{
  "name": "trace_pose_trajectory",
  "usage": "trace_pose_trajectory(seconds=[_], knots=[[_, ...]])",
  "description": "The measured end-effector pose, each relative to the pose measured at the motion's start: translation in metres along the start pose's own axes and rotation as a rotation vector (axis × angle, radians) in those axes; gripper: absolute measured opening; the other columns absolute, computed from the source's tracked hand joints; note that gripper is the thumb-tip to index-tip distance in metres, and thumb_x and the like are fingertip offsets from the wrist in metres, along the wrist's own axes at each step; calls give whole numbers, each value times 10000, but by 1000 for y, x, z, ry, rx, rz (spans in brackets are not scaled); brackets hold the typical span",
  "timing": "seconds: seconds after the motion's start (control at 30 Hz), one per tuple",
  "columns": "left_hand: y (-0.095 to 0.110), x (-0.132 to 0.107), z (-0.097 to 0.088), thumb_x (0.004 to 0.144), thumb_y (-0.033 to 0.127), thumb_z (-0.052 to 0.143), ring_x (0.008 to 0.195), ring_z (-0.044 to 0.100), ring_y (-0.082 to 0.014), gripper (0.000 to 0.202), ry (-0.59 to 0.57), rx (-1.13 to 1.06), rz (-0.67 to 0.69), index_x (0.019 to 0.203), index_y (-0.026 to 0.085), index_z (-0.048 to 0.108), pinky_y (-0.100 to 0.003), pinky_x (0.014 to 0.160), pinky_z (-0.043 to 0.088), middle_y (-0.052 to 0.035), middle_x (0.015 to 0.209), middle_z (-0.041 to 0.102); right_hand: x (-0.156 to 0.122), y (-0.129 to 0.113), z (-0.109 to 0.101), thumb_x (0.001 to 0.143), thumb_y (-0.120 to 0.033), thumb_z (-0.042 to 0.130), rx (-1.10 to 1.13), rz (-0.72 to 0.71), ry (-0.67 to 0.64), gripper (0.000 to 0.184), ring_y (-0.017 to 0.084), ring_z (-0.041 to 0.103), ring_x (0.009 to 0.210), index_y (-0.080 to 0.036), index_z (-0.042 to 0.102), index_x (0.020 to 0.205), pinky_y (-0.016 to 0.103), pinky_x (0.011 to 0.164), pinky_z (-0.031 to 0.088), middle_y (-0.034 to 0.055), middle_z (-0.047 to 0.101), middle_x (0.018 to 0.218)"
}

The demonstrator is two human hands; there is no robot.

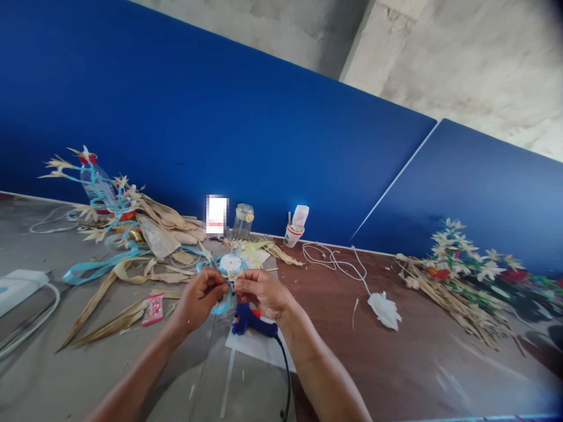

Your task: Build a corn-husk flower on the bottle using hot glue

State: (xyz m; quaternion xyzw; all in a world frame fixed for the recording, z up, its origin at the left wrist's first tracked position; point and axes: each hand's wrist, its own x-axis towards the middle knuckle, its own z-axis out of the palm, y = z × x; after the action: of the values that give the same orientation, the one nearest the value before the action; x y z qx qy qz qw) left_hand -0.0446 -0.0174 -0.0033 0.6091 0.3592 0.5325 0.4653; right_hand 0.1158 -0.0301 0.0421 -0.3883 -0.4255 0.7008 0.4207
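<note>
My left hand [203,296] and my right hand [264,296] meet close together over the table, fingertips pinched. From my left fingers a thin wire [210,346] runs down toward me. Between the fingertips is a small pale piece, mostly hidden; I cannot make out what it is. Just behind the hands lies a white spool [230,263] with light blue ribbon. Below my right hand a dark blue glue gun [255,324] rests on white paper [264,350], its black cord trailing toward me. A translucent glue stick [228,381] extends below the glue gun.
Dried corn husks [169,220] and blue ribbon [101,264] spread at left, near a plastic bottle [94,181] with husk flowers. A pink packet [153,309], glass jar [243,223], paper cup [293,234], white cable [336,258], crumpled tissue [384,310] and white flowers [453,252] lie around.
</note>
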Motion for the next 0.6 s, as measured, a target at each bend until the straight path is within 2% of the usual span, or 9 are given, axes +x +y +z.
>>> trace_pose_trajectory(seconds=[0.2,0.4,0.6], knots=[[3,0,0,673,258,699,437,413,-66,213,43,-89,-35,691,178,503,-181,414,326,62,533,493,4,7,-2,476,-311,844,108,65,-54,325,61,446,433,-153,580,581,234,510,329,-52,566,510],[4,2,-3,666,270,713,411,408,-53,248,54,-187,-72,711,183,484,-169,397,311,74,535,491,10,13,-6,463,-295,850,67,67,-45,319,66,464,449,-148,589,575,219,498,304,-43,580,514],[1,3,-5,667,255,713,418,417,-59,241,46,-155,-66,719,184,489,-175,404,314,71,533,500,9,4,-11,634,-482,742,94,12,-25,389,74,435,455,-137,586,546,233,485,308,-17,549,517]])
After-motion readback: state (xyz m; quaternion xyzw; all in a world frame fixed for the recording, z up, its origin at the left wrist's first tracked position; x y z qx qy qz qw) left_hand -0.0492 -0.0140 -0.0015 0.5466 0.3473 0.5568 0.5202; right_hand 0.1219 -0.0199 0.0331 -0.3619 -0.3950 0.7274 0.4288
